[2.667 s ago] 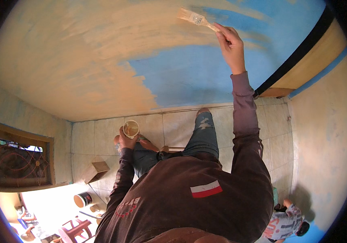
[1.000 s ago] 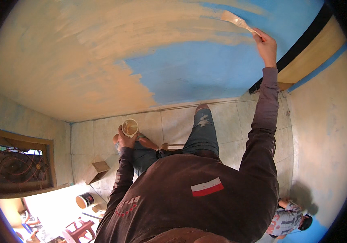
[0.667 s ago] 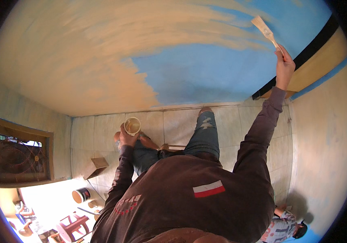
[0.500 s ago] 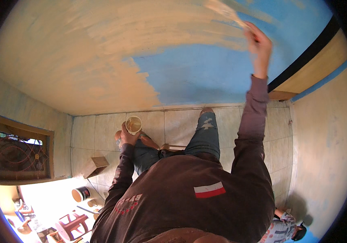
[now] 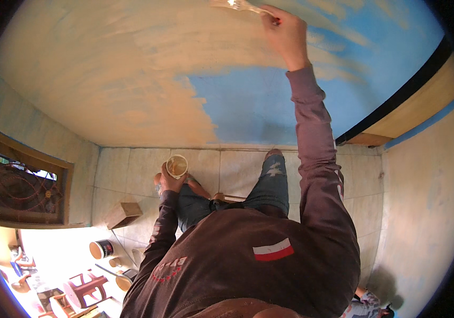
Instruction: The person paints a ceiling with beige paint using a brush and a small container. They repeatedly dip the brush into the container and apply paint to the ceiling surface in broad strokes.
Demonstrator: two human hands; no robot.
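My right hand (image 5: 286,36) is raised against the wall, its fingers closed round the handle of a paintbrush (image 5: 242,6). The bristles lie on or close to the wall near the top edge. Tan paint covers much of the wall (image 5: 105,79), while a blue patch (image 5: 248,100) shows below and to the right of my hand. Low at my left side, my left hand (image 5: 171,181) grips a small round paint cup (image 5: 177,166), its open top facing up and tan paint inside.
A wooden box (image 5: 123,214) stands on the tiled floor at my left. Behind it are a paint bucket (image 5: 101,249) and a red plastic stool (image 5: 86,289). A black-edged panel (image 5: 396,95) lines the right. Another person (image 5: 367,306) is at the lower right.
My right hand has swept the paintbrush leftward along the top of the wall. The left hand still holds the cup in nearly the same place.
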